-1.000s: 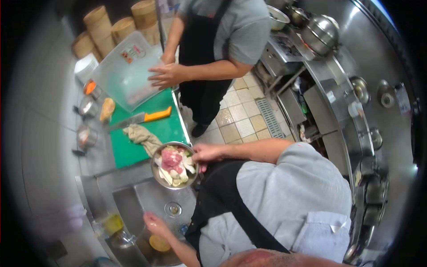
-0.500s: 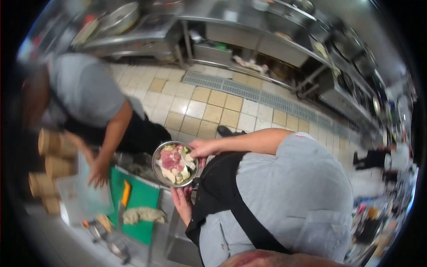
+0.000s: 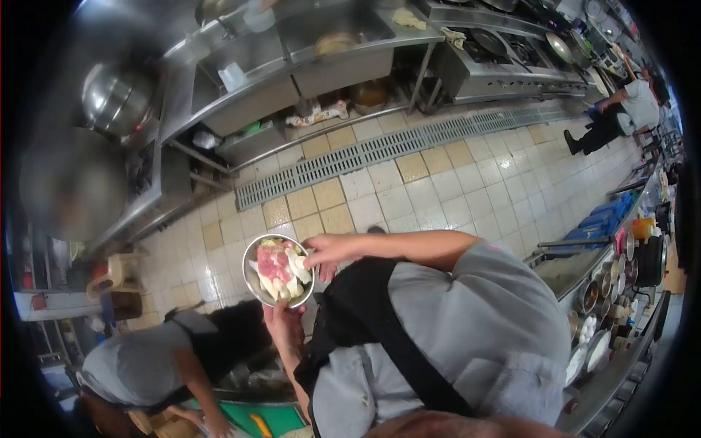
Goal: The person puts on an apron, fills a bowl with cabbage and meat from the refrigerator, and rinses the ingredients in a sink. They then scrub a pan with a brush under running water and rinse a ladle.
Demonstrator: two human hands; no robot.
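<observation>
A round metal bowl (image 3: 248,277) is held in front of my apron, with its open side up. Pink raw meat slices (image 3: 273,261) lie in it, with pale white pieces (image 3: 281,286) and some leafy green at the edge. My right hand (image 3: 328,254) grips the rim on the near side, its thumb over the edge by the white pieces. At the bowl's lower edge my left hand (image 3: 283,321) supports it, thumb at the rim; the fingers underneath are partly hidden.
A co-worker (image 3: 139,365) leans over a green cutting board (image 3: 281,415) with an orange-handled knife (image 3: 260,425). Steel sinks (image 3: 336,73) and a stove (image 3: 504,55) line the far side. A drain grate (image 3: 394,146) crosses the tiled floor. Another person (image 3: 635,106) stands farther off.
My view has turned, so the co-worker and cutting board have shifted to the bottom left. The bowl is still in both hands, now over the floor and away from the board.
</observation>
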